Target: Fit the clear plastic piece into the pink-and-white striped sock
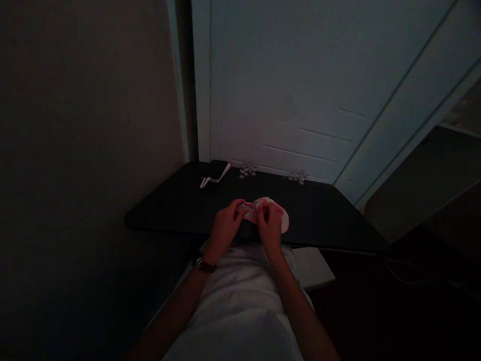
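Close to the table's front edge, my left hand is closed, thumb and fingers pinching a small clear plastic piece. My right hand is beside it, its thumb and fingertips drawn together over a flat pink-and-white piece with a rounded edge. What exactly the right fingertips grip is hidden and too dark to make out. The clear piece overlaps the left part of the pink-and-white piece. Farther back on the table stand two groups of small clear plastic pieces, much like the one in my left hand.
The dark table has rounded corners and meets a pale panel with embossed hearts. A dark phone-like device with a white cable lies at back left. A white box sits below the front edge; a thin cord lies right.
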{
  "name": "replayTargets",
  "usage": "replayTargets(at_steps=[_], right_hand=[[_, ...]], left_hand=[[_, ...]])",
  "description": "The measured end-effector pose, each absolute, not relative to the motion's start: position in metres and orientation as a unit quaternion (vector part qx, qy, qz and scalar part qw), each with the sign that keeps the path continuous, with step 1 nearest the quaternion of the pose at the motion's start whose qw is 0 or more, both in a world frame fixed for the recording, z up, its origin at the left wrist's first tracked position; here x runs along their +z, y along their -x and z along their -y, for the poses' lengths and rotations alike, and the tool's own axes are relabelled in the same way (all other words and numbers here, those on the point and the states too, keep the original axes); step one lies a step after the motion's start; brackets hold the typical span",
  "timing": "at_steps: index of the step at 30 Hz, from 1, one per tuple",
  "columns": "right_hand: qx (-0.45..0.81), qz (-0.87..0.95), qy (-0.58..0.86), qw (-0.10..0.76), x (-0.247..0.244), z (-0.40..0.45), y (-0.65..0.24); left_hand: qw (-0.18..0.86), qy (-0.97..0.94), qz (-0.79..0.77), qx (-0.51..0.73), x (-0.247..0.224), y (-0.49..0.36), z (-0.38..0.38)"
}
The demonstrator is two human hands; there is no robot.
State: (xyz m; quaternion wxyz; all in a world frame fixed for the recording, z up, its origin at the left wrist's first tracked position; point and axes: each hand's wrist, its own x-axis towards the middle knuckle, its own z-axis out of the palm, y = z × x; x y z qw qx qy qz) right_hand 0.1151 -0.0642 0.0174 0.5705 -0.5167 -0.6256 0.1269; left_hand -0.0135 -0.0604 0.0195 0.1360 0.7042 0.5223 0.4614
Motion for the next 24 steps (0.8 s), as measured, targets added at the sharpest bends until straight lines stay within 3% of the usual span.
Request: replayTargets(at_steps=[10, 24], right_hand=[[0.124, 0.65, 0.509, 0.551, 0.0151, 0.0619, -0.1147], [0.134, 0.623, 0.518, 0.571, 0.0127, 0.0611, -0.1147]], left_hand=[[0.206, -0.65, -0.506, 0.528, 0.0226, 0.0144, 0.0604], [0.176, -0.664, -0.512, 0.516, 0.0206, 0.0142, 0.0602]])
